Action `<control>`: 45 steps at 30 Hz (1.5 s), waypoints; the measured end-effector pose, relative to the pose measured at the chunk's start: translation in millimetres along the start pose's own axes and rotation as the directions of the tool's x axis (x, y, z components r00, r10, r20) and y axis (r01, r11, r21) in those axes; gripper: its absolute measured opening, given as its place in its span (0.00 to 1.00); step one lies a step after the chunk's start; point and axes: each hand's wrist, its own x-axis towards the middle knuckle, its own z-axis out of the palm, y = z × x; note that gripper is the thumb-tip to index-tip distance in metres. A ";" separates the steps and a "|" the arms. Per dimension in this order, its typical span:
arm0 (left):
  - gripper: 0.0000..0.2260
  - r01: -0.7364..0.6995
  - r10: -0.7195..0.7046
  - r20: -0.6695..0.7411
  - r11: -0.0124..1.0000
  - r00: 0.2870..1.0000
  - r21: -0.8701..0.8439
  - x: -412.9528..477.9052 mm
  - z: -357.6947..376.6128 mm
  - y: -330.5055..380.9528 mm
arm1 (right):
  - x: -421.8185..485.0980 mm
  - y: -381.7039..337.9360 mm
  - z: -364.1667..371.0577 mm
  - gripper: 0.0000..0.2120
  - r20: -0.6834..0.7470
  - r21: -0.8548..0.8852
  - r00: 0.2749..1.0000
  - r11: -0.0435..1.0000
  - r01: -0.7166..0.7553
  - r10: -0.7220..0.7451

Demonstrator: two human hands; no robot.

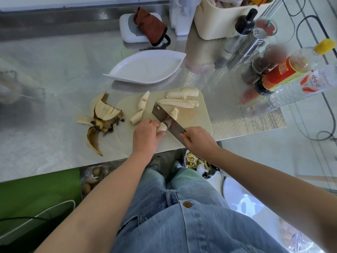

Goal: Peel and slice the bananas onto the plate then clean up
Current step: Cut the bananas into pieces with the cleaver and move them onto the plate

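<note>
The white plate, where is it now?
In the head view, the white plate lies upper centre on the counter, just beyond the cutting board, before the brown cloth.

Bright, even, cool-toned light, prob. from overhead & from 1–3 o'clock, where the floor (310, 125) is near blown out. Steel counter (54, 73) gives broad soft glare, strongest at 10–11 o'clock. Shadows are soft & faint: plate (145, 70) drops a pale one toward 6 o'clock. Centre is sharp. Bottles (291, 70) at 2 o'clock are smeared, and the 9 o'clock edge is hazy. Wide-angle lens bows the counter edge & stretches everything toward 5 & 7 o'clock.
</note>
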 end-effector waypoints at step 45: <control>0.12 -0.004 0.004 -0.003 0.996 1.000 0.091 -7.8 -5.6 -4.9 | -0.6 -6.3 -8.5 0.16 -0.084 0.053 0.995 0.997 0.053 -0.048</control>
